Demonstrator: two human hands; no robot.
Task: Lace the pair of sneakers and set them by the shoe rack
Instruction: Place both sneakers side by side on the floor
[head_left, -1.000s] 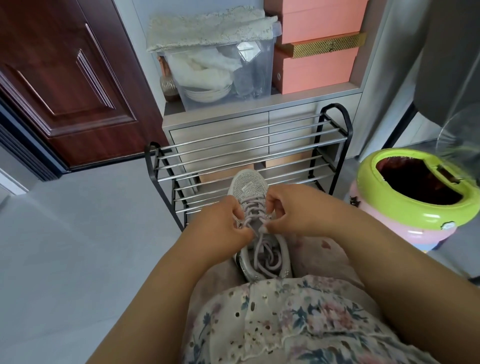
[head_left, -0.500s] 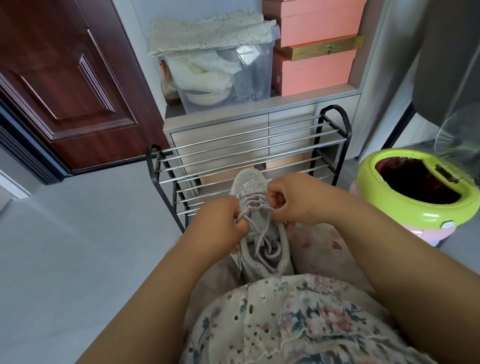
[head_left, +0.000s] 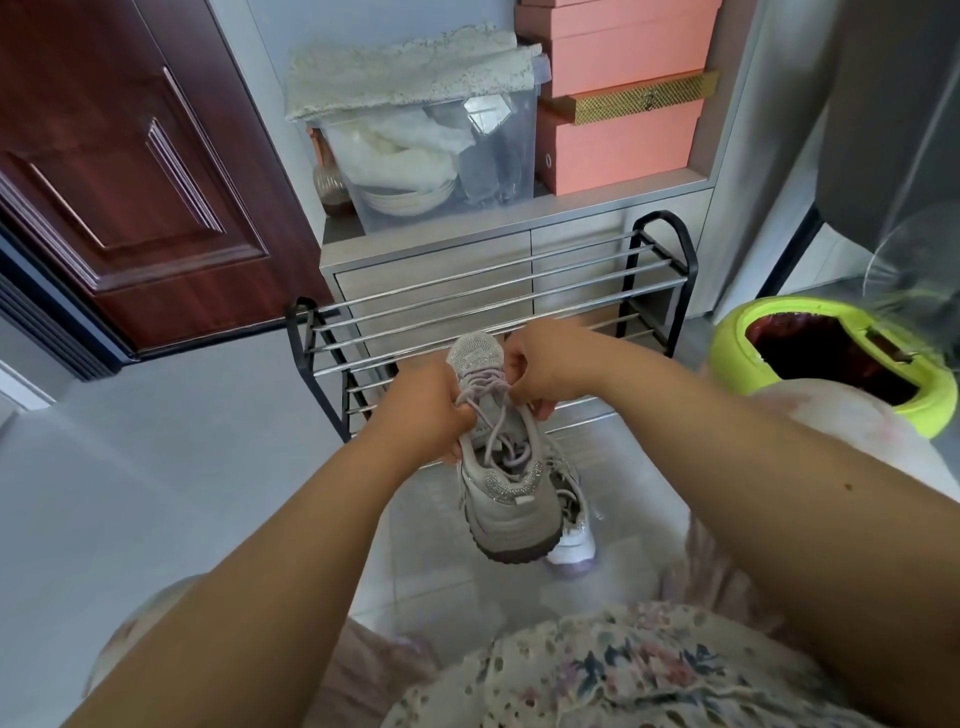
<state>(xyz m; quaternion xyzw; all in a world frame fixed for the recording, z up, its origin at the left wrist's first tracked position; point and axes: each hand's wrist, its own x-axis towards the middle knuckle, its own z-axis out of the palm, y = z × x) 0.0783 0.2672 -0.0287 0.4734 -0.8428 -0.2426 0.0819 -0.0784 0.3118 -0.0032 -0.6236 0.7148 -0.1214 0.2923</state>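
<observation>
Sneaker (head_left: 498, 467) gripped by left hand (head_left: 426, 410); right hand (head_left: 545, 369) pinching lace (head_left: 493, 410); grey tile floor (head_left: 156, 467).

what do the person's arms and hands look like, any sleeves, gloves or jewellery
Both forearms are bare up to the frame edge, with no sleeves in view. The left hand and right hand wear no gloves, rings or watch. A small dark mole marks the right forearm. A floral eyelet garment covers the lap.
</observation>
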